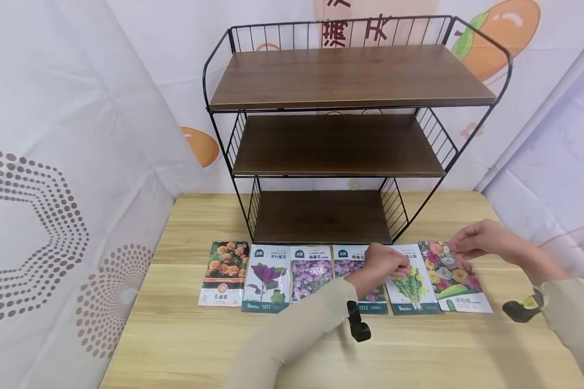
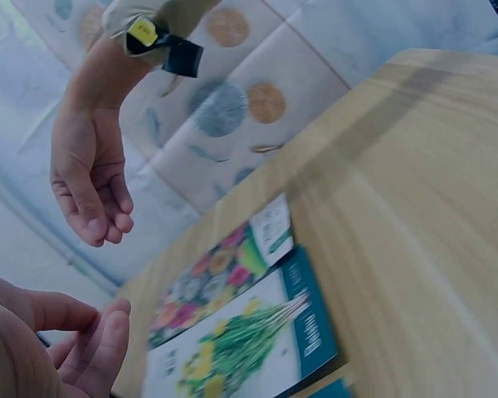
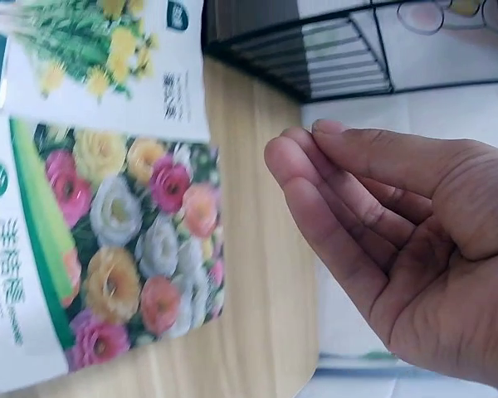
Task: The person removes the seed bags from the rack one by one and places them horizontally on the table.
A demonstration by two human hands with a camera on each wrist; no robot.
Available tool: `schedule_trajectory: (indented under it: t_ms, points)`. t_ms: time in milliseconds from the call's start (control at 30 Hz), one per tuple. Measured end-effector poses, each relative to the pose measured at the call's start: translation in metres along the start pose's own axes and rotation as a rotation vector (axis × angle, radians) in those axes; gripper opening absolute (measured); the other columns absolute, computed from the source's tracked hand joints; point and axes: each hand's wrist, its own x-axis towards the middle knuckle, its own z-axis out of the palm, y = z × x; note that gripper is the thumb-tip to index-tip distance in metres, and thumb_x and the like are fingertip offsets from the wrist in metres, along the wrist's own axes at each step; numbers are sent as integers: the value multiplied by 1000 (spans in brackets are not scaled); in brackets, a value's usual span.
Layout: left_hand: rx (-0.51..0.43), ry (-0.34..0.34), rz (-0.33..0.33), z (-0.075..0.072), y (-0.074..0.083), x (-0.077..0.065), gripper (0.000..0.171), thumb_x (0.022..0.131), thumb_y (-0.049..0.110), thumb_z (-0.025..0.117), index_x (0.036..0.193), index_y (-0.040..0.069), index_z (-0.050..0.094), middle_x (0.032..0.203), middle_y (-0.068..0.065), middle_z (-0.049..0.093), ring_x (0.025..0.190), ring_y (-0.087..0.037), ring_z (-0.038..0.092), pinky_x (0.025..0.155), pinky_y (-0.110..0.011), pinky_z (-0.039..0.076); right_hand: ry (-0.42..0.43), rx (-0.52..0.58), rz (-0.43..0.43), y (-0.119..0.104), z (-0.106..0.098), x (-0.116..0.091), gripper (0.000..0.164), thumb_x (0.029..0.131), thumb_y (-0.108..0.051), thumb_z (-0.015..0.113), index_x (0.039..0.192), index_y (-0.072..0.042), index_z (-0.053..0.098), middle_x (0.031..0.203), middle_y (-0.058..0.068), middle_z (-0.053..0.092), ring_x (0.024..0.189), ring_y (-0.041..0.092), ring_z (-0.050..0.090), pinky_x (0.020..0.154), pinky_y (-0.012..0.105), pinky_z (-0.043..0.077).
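Observation:
My left hand (image 1: 383,263) hovers over the upper part of the seed packet with yellow dandelion flowers (image 1: 413,283), fingers loosely bent and holding nothing. It partly hides a packet with purple flowers (image 1: 346,266). My right hand (image 1: 484,241) is above the packet with multicoloured ruffled blooms (image 1: 459,278), thumb near the fingertips. The right wrist view shows nothing between those fingers (image 3: 295,178). The row continues leftward with another purple-flower packet (image 1: 311,270), a purple-leaf packet (image 1: 266,275) and an orange marigold packet (image 1: 225,270).
A three-tier rack with a black wire frame and brown boards (image 1: 352,75) stands behind the packets. Its bottom board (image 1: 321,216) sits just beyond the row. The light wooden table (image 1: 185,346) extends toward me. White patterned cloth (image 1: 78,108) hangs behind and at both sides.

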Motion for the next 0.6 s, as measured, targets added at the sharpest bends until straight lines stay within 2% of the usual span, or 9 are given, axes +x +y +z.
schedule_trajectory:
  t_ms: [100, 333, 467, 600]
  points:
    - [6, -7, 25, -12, 8, 3, 8, 72, -5, 69, 70, 2, 72, 60, -10, 69, 58, -22, 70, 62, -36, 62, 44, -33, -26, -16, 7, 3, 34, 89, -18, 64, 108, 11, 63, 93, 13, 72, 79, 17, 70, 74, 32, 61]
    - [31, -14, 110, -46, 25, 8, 7, 77, 0, 70, 74, 6, 73, 64, -9, 70, 60, -18, 69, 64, -34, 62, 119, -48, -99, -51, 24, 5, 31, 89, -16, 64, 107, 9, 63, 91, 13, 72, 81, 18, 70, 73, 29, 61]
    - [58, -38, 205, -71, 34, 5, 4, 80, 5, 71, 81, 7, 74, 68, -7, 71, 63, -17, 70, 68, -37, 62, 183, -69, -138, -70, 35, 1, 28, 89, -15, 64, 105, 8, 64, 91, 16, 72, 76, 15, 70, 69, 28, 61]
    - [90, -60, 329, -97, 39, 1, 5, 84, 11, 70, 85, 8, 74, 73, -5, 72, 68, -19, 71, 66, -33, 62, 259, -121, -199, -87, 50, -3, 25, 88, -16, 65, 102, 5, 67, 89, 14, 73, 71, 11, 69, 63, 26, 60]
